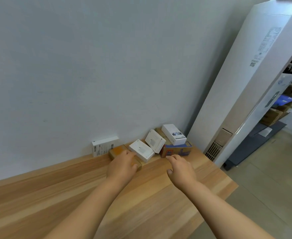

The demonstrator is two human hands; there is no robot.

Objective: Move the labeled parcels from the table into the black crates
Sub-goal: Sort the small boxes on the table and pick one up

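I am reaching both arms over the wooden table (73,195) to the parcels by the wall. My left hand (123,167) is lying on top of the small brown box (117,150), with my fingers curling over it and my thumb at its side. My right hand (180,167) is hanging just in front of the blue and brown box (178,150), fingers loose and a little spread, holding nothing. Two white boxes (141,150) are sitting between them. Another white box (174,134) is lying on the blue one.
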